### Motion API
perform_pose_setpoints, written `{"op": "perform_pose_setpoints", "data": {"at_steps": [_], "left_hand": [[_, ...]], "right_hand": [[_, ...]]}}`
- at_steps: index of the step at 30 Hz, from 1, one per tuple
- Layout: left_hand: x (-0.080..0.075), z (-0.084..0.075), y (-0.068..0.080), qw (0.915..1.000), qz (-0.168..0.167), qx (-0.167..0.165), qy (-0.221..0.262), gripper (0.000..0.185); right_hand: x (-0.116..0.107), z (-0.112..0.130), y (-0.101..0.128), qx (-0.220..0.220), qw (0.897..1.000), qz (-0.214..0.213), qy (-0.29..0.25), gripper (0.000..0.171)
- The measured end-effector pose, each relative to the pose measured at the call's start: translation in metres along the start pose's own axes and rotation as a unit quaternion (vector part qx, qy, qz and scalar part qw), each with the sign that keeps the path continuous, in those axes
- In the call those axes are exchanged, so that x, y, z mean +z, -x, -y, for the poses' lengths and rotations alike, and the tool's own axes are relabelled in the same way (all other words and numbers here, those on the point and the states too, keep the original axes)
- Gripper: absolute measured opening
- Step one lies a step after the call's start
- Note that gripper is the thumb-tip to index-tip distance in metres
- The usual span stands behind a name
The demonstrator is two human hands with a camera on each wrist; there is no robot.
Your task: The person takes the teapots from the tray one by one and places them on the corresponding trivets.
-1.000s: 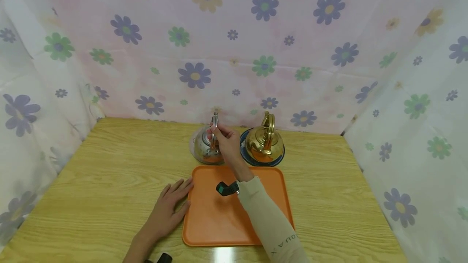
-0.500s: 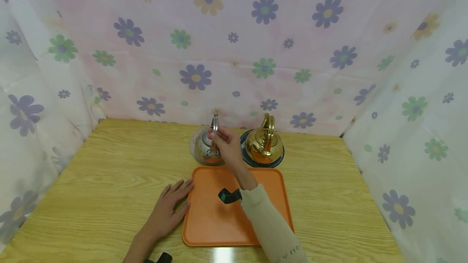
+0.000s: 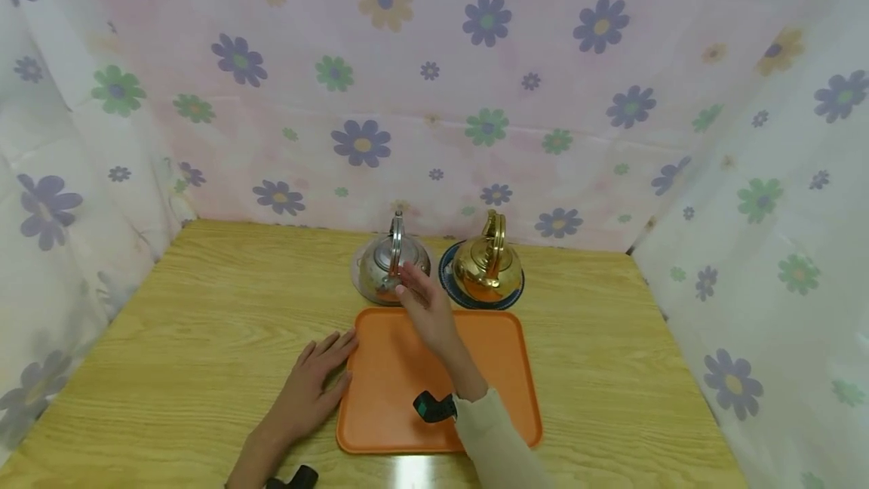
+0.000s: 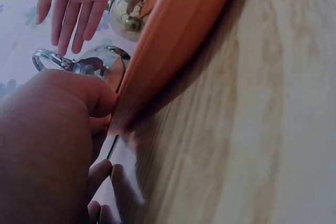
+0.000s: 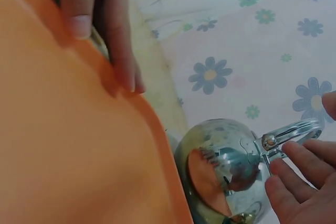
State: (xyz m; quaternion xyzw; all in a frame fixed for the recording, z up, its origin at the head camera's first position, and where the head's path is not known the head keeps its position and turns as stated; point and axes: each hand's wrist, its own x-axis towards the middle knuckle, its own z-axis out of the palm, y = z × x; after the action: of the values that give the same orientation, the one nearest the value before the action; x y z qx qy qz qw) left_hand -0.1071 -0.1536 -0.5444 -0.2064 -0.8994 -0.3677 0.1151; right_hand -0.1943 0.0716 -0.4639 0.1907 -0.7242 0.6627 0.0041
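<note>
Head view — right hand [image 3: 424, 312] off silver kettle [image 3: 390, 262], left hand [image 3: 312, 383] on tray [image 3: 502, 345]

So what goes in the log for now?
right hand: open, beside silver kettle | left hand: flat, touching orange tray edge | gold kettle: untouched

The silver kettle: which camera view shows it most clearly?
The right wrist view shows the silver kettle best: close, with shiny body and handle hinge beside the right hand. The head view shows it whole but small, partly behind that hand. The left wrist view shows only a part behind the orange tray.
</note>
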Motion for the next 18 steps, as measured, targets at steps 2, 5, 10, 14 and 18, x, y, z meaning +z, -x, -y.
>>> {"op": "perform_pose_setpoints", "data": {"at_steps": [2,5,10,14,18], "left_hand": [[-0.002,0.0,-0.001,0.9999,0.004,-0.001,-0.011,0.049],[-0.004,-0.001,-0.002,0.9993,0.018,-0.006,-0.031,0.049],[-0.009,-0.005,-0.005,0.9975,0.04,-0.014,-0.057,0.049],[-0.01,-0.008,-0.006,0.9956,0.053,-0.02,-0.074,0.05],[-0.012,-0.012,-0.006,0.9935,0.061,-0.022,-0.094,0.053]], "right_hand": [[0.001,-0.001,0.006,-0.015,0.999,0.01,0.027,0.051],[0.002,0.0,0.016,-0.027,0.996,0.023,0.084,0.054],[0.002,0.002,0.028,-0.048,0.983,0.045,0.174,0.059],[0.0,-0.001,0.036,-0.055,0.966,0.056,0.246,0.06],[-0.001,-0.005,0.043,-0.045,0.948,0.064,0.309,0.065]]}}
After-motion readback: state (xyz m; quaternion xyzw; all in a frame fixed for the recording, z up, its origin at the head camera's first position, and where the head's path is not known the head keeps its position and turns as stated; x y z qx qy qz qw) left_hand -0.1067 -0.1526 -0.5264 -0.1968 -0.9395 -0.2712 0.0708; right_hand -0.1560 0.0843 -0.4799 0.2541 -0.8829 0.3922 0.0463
